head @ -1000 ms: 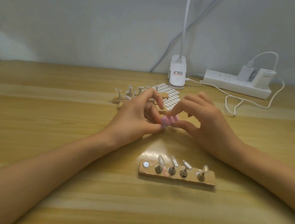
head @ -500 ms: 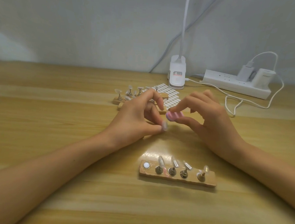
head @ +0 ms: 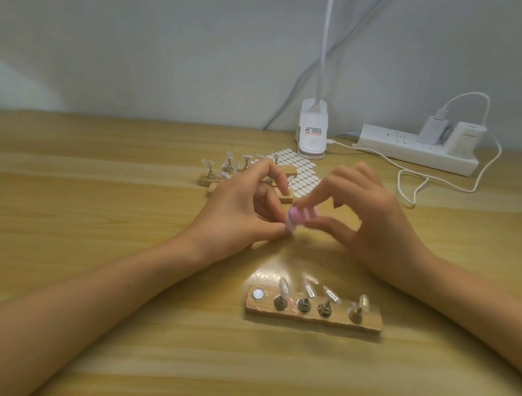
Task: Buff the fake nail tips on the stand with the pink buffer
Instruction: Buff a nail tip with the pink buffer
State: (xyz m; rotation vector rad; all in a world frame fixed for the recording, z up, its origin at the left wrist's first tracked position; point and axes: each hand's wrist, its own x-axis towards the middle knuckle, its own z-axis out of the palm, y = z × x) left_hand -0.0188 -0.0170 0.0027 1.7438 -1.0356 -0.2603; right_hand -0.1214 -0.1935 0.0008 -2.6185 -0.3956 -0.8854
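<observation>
while rubbing with the pink buffer (head: pixel 303 215), pinched in the right hand (head: pixel 376 225), against one nail tip (head: pixel 289 228) pinched by the left hand (head: pixel 237 208), both above the table (head: pixel 96 216) beyond the stand (head: pixel 312 319): easy to press too hard. could flick the tip out of the pinch, or scrape the left thumb (head: pixel 266 229). blurred here, so cannot tell the exact contact. four more tips (head: pixel 284 287) to do on the stand, beside one bare magnet (head: pixel 258 294).

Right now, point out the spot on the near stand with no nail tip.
The leftmost spot: a bare silver disc; the other four carry tips.
</observation>
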